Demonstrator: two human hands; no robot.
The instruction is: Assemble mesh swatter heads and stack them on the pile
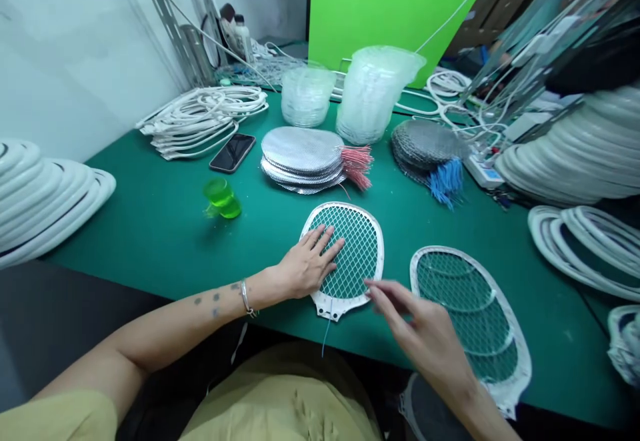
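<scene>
1. My left hand (306, 264) lies flat and open, fingers spread, on the mesh of a white bug-zapper racket frame (345, 258), pressing it to the mat without gripping it.
2. My right hand (417, 331) hangs half open just beside that frame's lower right rim, holding nothing.
3. The frame lies at lower centre on a green work mat (150, 248), a blue wire (326, 334) trailing from its neck.
4. A second racket frame (470, 321) lies to the lower right.
5. Upper centre, a stack of metal mesh panels with pink wires (300, 159) sits near a smartphone (233, 152).
</scene>
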